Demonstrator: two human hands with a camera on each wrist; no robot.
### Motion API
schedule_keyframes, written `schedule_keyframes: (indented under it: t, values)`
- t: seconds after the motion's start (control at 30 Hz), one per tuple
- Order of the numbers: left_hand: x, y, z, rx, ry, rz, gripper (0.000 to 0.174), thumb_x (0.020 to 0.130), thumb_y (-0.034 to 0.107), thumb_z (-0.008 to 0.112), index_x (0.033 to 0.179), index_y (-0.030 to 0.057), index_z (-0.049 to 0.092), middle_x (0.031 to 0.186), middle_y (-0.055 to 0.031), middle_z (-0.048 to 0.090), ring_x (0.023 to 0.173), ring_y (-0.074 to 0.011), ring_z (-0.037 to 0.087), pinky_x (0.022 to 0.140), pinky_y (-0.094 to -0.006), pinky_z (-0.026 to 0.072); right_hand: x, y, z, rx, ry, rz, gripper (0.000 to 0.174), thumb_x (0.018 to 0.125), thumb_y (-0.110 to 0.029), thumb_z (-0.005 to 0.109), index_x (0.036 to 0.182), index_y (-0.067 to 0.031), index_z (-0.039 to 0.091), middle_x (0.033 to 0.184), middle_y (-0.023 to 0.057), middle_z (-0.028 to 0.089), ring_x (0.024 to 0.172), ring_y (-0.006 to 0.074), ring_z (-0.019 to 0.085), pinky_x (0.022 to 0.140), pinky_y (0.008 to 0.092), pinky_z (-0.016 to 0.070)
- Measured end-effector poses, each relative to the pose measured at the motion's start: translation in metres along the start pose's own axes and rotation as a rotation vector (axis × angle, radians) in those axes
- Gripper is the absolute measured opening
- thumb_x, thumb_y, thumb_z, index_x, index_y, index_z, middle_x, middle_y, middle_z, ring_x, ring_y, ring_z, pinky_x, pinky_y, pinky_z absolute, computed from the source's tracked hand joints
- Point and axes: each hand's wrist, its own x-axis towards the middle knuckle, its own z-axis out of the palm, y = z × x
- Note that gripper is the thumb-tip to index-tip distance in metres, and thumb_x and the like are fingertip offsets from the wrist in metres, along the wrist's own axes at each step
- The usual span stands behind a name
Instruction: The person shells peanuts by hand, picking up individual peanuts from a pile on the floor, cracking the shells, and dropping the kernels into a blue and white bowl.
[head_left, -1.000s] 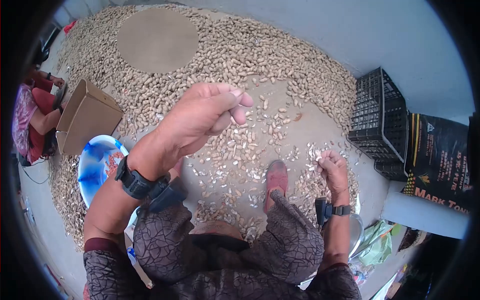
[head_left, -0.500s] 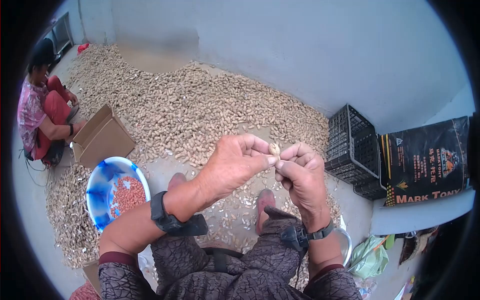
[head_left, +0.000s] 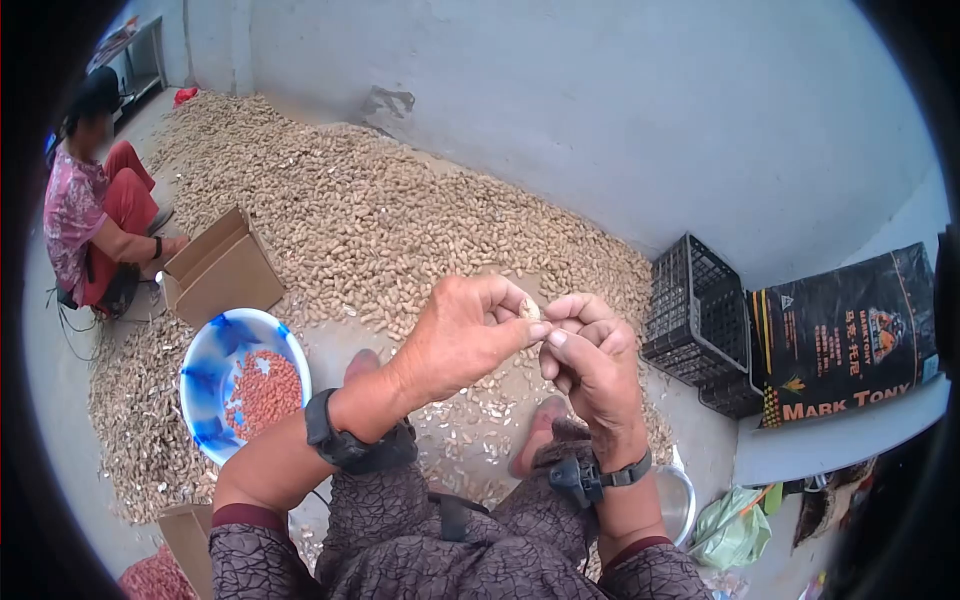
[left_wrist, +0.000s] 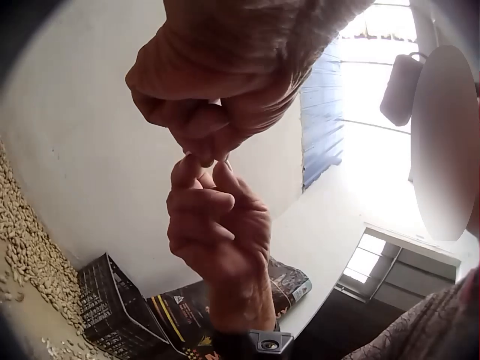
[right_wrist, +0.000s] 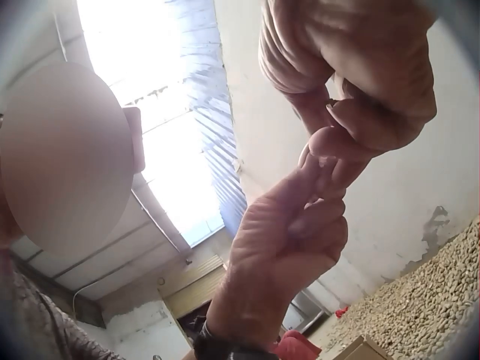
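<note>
In front of the lap, my left hand [head_left: 465, 325] pinches an unshelled peanut [head_left: 529, 309] between thumb and fingers. My right hand [head_left: 595, 365] meets it from the other side, thumb and curled fingers pinching at the peanut's near end. The two thumb tips come together just below the shell. In the left wrist view the right hand [left_wrist: 217, 217] reaches up to the left fingertips, and the peanut is hidden there. The right wrist view shows the left hand [right_wrist: 289, 232] with its fingertips against the right hand's.
A big pile of peanuts [head_left: 400, 210] lies along the wall. To the left are a blue-and-white basin [head_left: 192, 390] with red kernels [head_left: 268, 385], a cardboard box [head_left: 225, 275] and a seated person [head_left: 85, 220]. A black crate [head_left: 690, 310] and black sack [head_left: 840, 340] are at right.
From apart, the hands have come together over the lap, the right rising from low at right. A peanut now shows in the fingers. The head view has tilted up.
</note>
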Motion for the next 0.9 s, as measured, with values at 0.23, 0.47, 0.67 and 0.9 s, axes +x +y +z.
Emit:
schedule_keyframes:
  t: [0.23, 0.47, 0.67, 0.9]
  values:
    - [-0.011, -0.011, 0.010, 0.348, -0.123, 0.199, 0.018, 0.073, 0.015, 0.062, 0.071, -0.0023, 0.055, 0.059, -0.0134, 0.055, 0.055, -0.0223, 0.057, 0.049, -0.0313, 0.0431, -0.005, 0.021, -0.016, 0.140, -0.101, 0.088, 0.025, 0.081, -0.022, 0.057, 0.093, -0.0005, 0.052, 0.065, 0.0020, 0.057, 0.047, 0.0027, 0.047, 0.037, 0.0130, 0.0317]
    - [-0.017, -0.034, 0.014, 0.351, -0.177, 0.304, 0.015, 0.073, 0.012, 0.061, 0.071, -0.0002, 0.052, 0.059, -0.0136, 0.054, 0.054, -0.0248, 0.056, 0.050, -0.0323, 0.0433, -0.003, 0.043, -0.018, 0.141, -0.168, 0.236, 0.020, 0.081, -0.022, 0.058, 0.083, -0.0025, 0.055, 0.064, 0.0008, 0.055, 0.047, 0.0025, 0.048, 0.036, 0.0121, 0.0330]
    - [-0.023, -0.057, 0.009, 0.161, -0.188, 0.211, 0.012, 0.076, 0.011, 0.059, 0.072, 0.0002, 0.053, 0.059, -0.0089, 0.056, 0.055, -0.0154, 0.057, 0.049, -0.0274, 0.0435, -0.001, 0.055, -0.013, 0.207, -0.168, 0.285, 0.016, 0.082, -0.018, 0.057, 0.081, -0.0017, 0.053, 0.064, 0.0025, 0.056, 0.046, 0.0038, 0.050, 0.034, 0.0124, 0.0335]
    - [-0.026, -0.056, 0.007, -0.047, -0.182, 0.085, 0.011, 0.079, 0.010, 0.057, 0.074, 0.0009, 0.053, 0.060, -0.0032, 0.054, 0.055, -0.0064, 0.050, 0.047, -0.0230, 0.0394, 0.001, 0.058, -0.006, 0.294, -0.153, 0.294, 0.013, 0.084, -0.014, 0.051, 0.085, -0.0004, 0.053, 0.065, 0.0043, 0.056, 0.046, 0.0051, 0.051, 0.034, 0.0139, 0.0362]
